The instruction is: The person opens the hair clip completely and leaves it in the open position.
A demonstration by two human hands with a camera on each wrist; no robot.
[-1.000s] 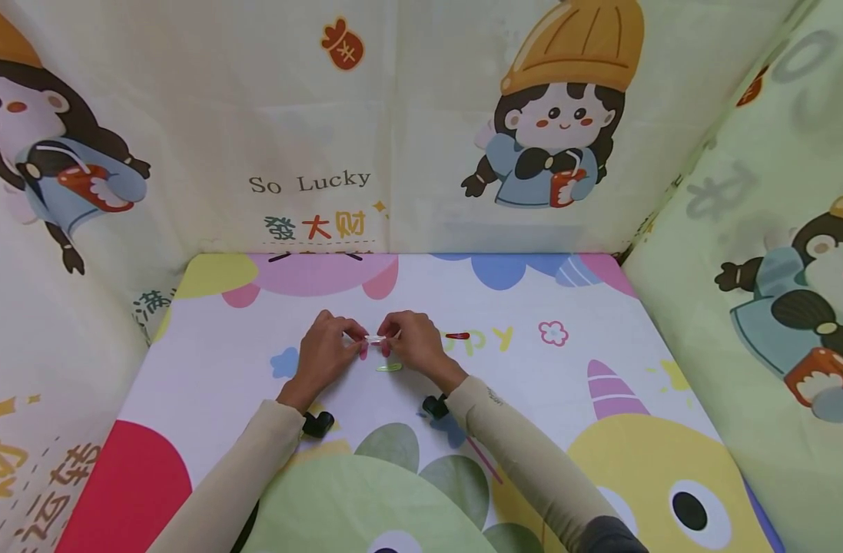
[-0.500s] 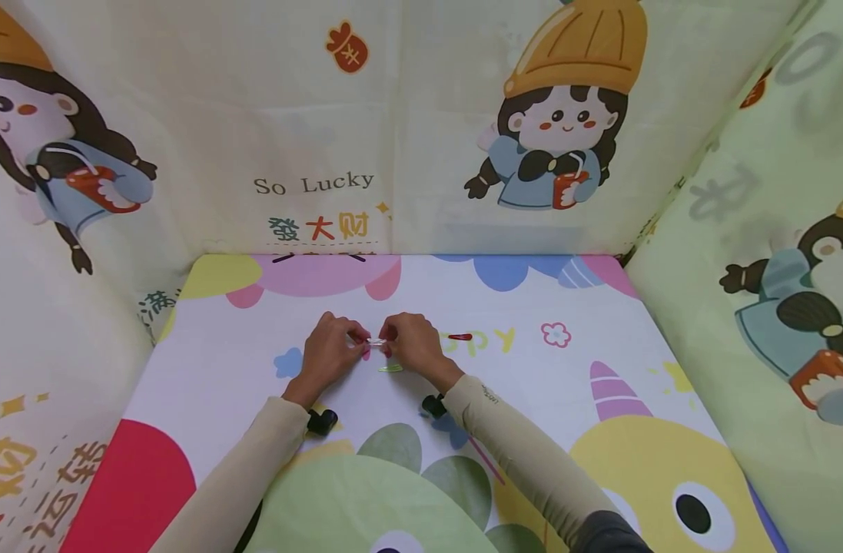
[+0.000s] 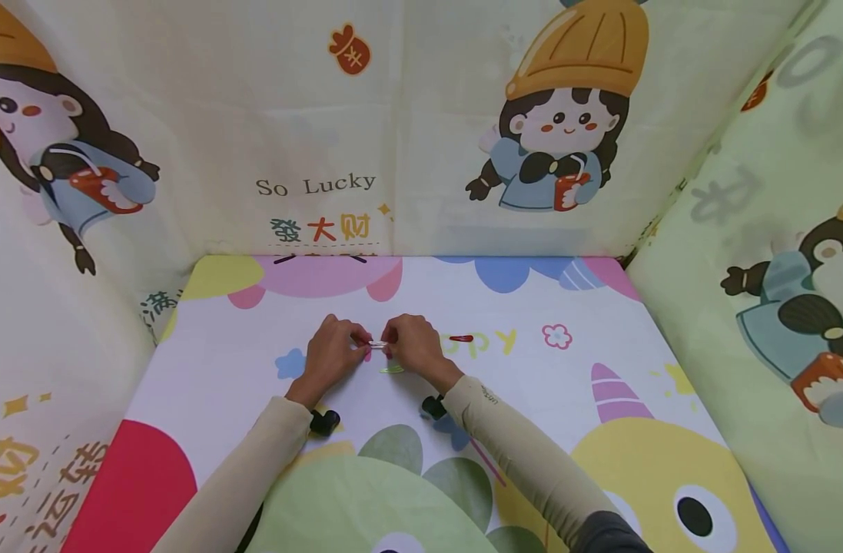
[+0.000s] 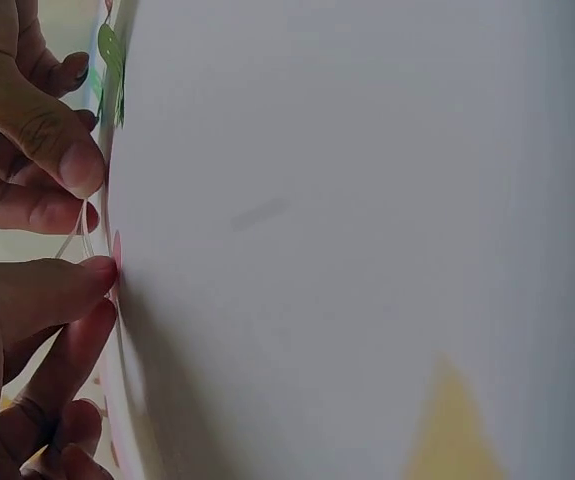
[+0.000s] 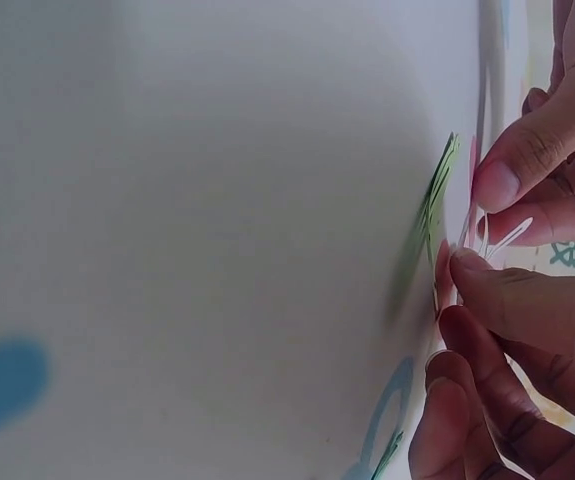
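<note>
A slim white snap hair clip (image 3: 377,345) is held between both hands, just above the tabletop. My left hand (image 3: 328,353) pinches one end of it between thumb and fingertip, and my right hand (image 3: 414,346) does the same at the other end. In the right wrist view, narrow white prongs of the clip (image 5: 512,235) stand apart from each other; fingers hide much of the rest. Just in front of the hands lies a green hair clip (image 3: 391,369). A red hair clip (image 3: 461,339) lies to the right of my right hand.
The table (image 3: 504,384) has a white cover printed with cartoon shapes. Cloth walls (image 3: 428,153) with printed figures enclose it at the back and both sides. Black wrist devices (image 3: 324,422) are strapped at both cuffs.
Both hands keep their pinch on the white hair clip, with only slight finger shifts. The whole head view has drifted a little; the green and red clips stay in place.
</note>
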